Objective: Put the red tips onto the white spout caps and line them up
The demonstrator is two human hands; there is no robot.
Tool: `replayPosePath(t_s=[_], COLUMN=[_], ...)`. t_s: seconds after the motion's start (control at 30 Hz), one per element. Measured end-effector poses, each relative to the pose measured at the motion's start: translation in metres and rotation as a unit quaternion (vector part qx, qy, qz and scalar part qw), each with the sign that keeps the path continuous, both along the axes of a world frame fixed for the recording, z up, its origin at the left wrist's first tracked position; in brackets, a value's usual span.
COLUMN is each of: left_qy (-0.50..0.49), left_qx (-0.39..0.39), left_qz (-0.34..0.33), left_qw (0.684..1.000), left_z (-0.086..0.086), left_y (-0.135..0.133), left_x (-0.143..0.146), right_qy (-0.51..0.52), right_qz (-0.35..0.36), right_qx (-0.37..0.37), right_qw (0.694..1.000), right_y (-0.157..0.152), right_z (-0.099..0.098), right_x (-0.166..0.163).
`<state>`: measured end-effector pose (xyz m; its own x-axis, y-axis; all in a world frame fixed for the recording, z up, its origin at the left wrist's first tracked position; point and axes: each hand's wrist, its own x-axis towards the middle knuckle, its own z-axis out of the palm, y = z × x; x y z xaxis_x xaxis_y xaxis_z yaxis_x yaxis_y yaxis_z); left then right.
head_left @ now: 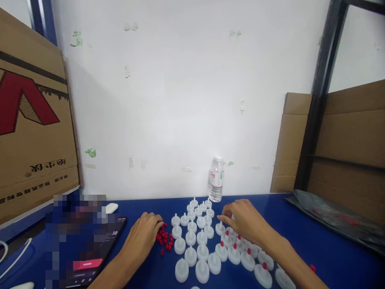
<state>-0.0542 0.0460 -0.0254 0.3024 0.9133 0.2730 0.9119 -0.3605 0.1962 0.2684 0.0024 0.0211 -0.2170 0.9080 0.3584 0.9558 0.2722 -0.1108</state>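
Small red caps [165,237] lie in a loose pile on the blue table. My left hand [143,232] rests at the pile's left edge, its fingers curled together at the caps; whatever they hold is hidden. To the right stand several rows of white plastic nozzle lids [191,238], their spouts bare. My right hand [244,216] is over the right part of these lids, thumb and fingers bent close together just above a bare white lid [220,228]. What it grips cannot be made out. Below that wrist, several white lids with red caps on their spouts [234,253] stand together.
A water bottle [216,180] stands against the white wall. At left are a phone [99,251], a white cable [18,257] and a large cardboard box [36,120]. A grey plastic bag [337,220] lies at right, near cardboard sheets [291,140] and a dark post.
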Motion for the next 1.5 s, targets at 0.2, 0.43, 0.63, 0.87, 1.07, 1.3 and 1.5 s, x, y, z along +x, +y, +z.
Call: replayPosePath(t_s=[0.2,0.43,0.63,0.87,1.07,1.3,1.5], left_qy=[-0.012,-0.044,-0.135,-0.077,-0.071,-0.129,-0.192], left_qx=[0.026,0.081,0.165,0.151,0.155,0.05,0.033], left_qz=[0.003,-0.008,-0.12,-0.27,-0.267,-0.258,-0.15], left_qw=[1.0,0.996,0.97,0.948,0.949,0.956,0.969], left_z=[0.002,0.014,0.022,0.018,0.022,0.019,0.023], left_y=[-0.002,-0.01,-0.028,-0.056,-0.057,-0.056,-0.046], left_x=[0.001,0.008,0.014,0.033,0.033,0.034,0.027], right_qy=[0.019,0.056,0.139,0.055,0.069,0.037,0.123], right_qz=[-0.012,-0.002,0.057,0.279,0.289,0.285,0.146], right_qx=[-0.071,-0.07,0.038,0.095,0.131,0.14,0.24], right_qw=[0.997,0.996,0.988,0.954,0.946,0.947,0.952], right_y=[-0.001,-0.004,-0.011,-0.033,-0.04,-0.032,-0.011], right_z=[0.003,0.006,0.01,-0.016,-0.023,-0.024,-0.006], right_x=[0.016,0.018,-0.012,-0.072,-0.08,-0.073,-0.034])
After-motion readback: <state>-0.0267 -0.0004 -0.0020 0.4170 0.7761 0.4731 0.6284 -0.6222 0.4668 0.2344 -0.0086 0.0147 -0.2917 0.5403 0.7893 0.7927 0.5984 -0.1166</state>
